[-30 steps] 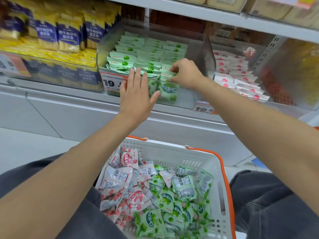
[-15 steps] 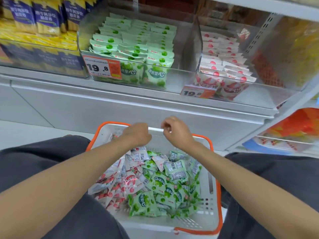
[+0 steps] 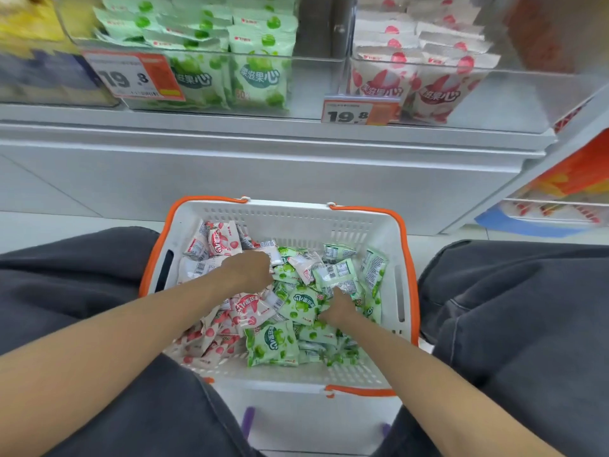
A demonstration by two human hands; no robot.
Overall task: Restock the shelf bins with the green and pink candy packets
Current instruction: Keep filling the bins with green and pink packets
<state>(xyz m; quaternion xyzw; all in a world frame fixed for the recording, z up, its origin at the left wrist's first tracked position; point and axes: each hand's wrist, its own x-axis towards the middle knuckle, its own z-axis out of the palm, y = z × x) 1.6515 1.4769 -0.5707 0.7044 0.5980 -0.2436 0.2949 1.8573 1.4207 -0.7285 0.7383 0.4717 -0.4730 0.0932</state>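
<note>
**Left hand (image 3: 247, 268) and right hand (image 3: 337, 308) drop into the basket (image 3: 286, 206)**

Half a second ago both hands hovered at the basket's far rim; now they are down among the packets. The left hand rests on the pile near the middle, and the right hand's fingers are hidden under a green packet. Whether either hand grips anything cannot be told. Pink candy packets (image 3: 220, 242) fill the basket's left side and green candy packets (image 3: 273, 344) its right. On the shelf (image 3: 263, 133) above, the green bin (image 3: 257, 70) stands left of the pink bin (image 3: 425, 80).
</note>
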